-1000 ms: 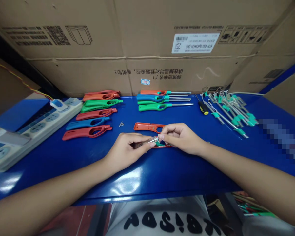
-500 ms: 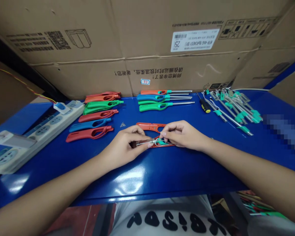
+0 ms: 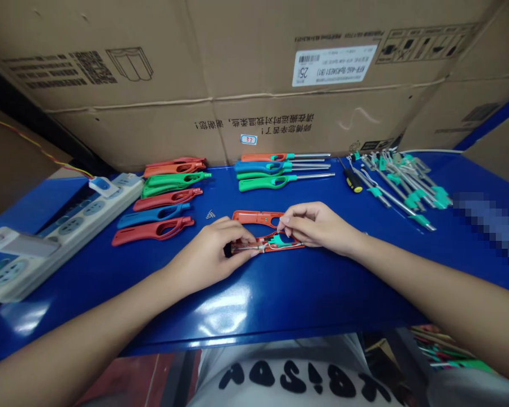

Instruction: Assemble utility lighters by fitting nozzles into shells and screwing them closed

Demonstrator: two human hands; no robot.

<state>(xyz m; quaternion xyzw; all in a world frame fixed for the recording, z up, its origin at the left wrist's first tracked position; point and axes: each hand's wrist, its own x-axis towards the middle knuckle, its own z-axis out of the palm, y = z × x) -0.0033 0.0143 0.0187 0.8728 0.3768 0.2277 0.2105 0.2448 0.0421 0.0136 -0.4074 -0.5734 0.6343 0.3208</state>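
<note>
My left hand is closed around the clear fuel tank of a lighter, thumb in front and fingers behind. That tank lies along an orange-red lighter shell half on the table. Right of the tank, a green trigger and a thin white wire sit in the same shell. My right hand hovers at the trigger's right end, fingertips pinched together; whatever is between them is too small to make out. Just behind lies the other orange-red shell half, its right end hidden by my right hand.
Several coloured lighter shells lie at left beside a power strip. Small screws are nearby. Assembled lighters lie at the back, with a screwdriver and a pile of lighter rods right. Cardboard stands behind.
The white wire, looped up at my right fingertips before, now lies lower along the shell. My right fingers have lifted slightly off the trigger. My left hand keeps its hold on the tank.
</note>
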